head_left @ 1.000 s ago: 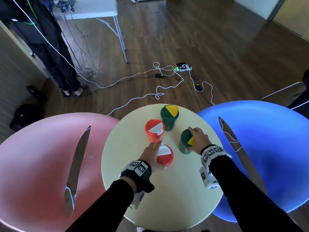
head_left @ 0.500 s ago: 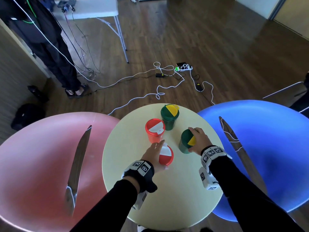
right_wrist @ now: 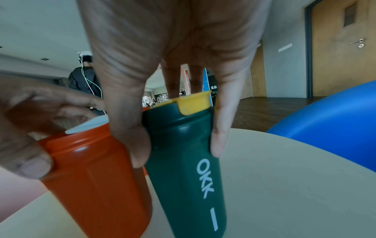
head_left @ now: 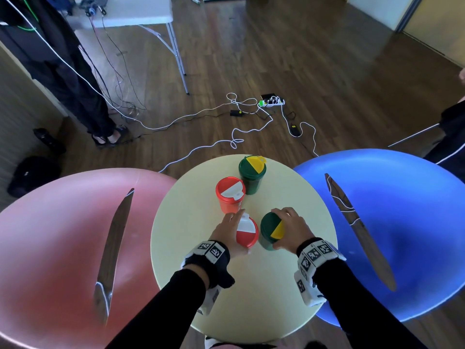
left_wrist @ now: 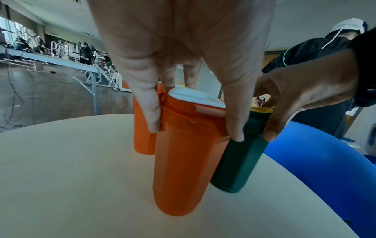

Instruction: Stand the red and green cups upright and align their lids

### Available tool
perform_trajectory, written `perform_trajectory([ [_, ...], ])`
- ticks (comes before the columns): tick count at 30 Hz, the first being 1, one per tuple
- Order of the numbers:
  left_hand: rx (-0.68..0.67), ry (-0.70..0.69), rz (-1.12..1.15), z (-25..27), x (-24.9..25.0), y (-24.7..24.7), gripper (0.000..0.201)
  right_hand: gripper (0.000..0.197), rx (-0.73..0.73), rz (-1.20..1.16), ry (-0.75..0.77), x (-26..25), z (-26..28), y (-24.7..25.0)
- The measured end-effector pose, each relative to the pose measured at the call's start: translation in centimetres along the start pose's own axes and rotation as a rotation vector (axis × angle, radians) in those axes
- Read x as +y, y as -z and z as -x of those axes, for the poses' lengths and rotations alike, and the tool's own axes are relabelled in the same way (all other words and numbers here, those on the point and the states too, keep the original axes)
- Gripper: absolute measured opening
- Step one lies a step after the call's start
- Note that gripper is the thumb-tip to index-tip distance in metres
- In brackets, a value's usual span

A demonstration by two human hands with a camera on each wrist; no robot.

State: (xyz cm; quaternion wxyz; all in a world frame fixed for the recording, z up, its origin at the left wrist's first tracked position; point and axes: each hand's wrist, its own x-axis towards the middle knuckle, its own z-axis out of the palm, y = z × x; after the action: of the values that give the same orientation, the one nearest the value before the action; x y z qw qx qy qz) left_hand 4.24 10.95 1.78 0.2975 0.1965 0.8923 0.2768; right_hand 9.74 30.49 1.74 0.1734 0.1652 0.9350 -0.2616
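Red and green cups sit in two pairs on the round table (head_left: pixel 191 285), and the nearer pair is in hand. From above, the left hand (head_left: pixel 226 231) clamps the near red cup (left_wrist: pixel 183 153) just under its lid, thumb on one side and fingers on the other, a hold that suits twisting the body or lid about its own axis without lifting it. The right hand (head_left: pixel 292 230) grips the near green cup (right_wrist: pixel 183 161) the same way, high on the neck, its fingertips (right_wrist: pixel 218 145) pressed against the side wall. Both cups stand with their bases on the table, close beside each other; whether they touch is hard to tell. The near red cup's white lid flap (head_left: pixel 245 225) points away from the person, while the green cup's yellow flap (head_left: pixel 276 230) points toward the right and nearer side, so the two do not yet match. Farther out, the second red cup (head_left: pixel 230 197) and second green cup (head_left: pixel 251 177) stand upright just beside each other. Judging by this, standing up is done and what remains is turning the near cups' lids into line. Pink (head_left: pixel 63 235) and blue (head_left: pixel 402 222) chairs flank the table.
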Motion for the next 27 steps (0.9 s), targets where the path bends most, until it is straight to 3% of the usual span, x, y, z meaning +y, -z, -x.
perform_trajectory([
  [9, 0.03, 0.022, -0.003, 1.6, 0.6, -0.7, 0.087, 0.097, 0.016, -0.058, 0.029, -0.1, 0.8, -0.4],
  [19, 0.016, 0.007, 0.007, 2.1, 0.4, -0.9, 0.087, 0.099, -0.046, -0.084, 0.132, -0.3, 0.1, -0.1],
  [24, 0.037, 0.002, 0.043, 2.5, 0.2, -1.1, 0.091, 0.114, -0.061, -0.151, 0.001, -0.6, 0.4, -0.1],
  [27, 0.027, 0.004, 0.056, 2.5, 0.0, -1.0, 0.094, 0.11, -0.062, -0.156, -0.052, -0.9, 0.4, -0.3],
])
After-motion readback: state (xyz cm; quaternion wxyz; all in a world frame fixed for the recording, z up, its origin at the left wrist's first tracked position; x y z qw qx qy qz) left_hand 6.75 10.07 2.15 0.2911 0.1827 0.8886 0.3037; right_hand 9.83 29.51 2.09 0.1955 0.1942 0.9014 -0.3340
